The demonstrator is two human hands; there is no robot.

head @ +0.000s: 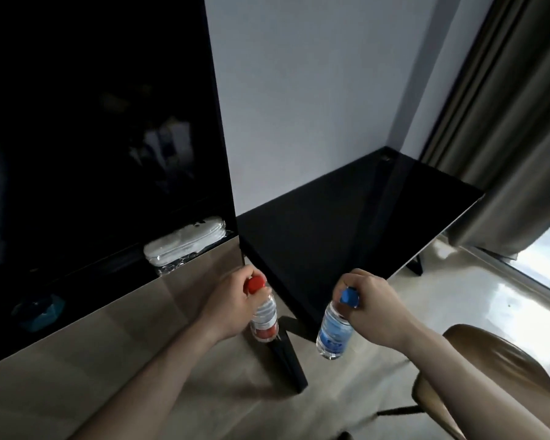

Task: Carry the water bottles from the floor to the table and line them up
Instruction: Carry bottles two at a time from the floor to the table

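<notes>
The left hand (232,301) grips a red-capped bottle (264,315) by its neck, and the right hand (370,300) grips a blue-capped bottle (335,328) the same way; both hang above the floor (172,360) just before the black tabletop (346,223) (near corner between them). A tan chair (496,373) stands right, a dark cabinet (92,138) left, a curtain (515,122) beyond.

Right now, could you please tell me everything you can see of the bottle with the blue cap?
The blue-capped bottle is a small clear plastic water bottle with a blue label round its body. It hangs roughly upright, tilted slightly, with its base clear of the floor, in front of the black table's near edge. The right hand grips it at the neck, fingers curled round just below the cap. Nothing else touches it. How full it is cannot be told.
</notes>
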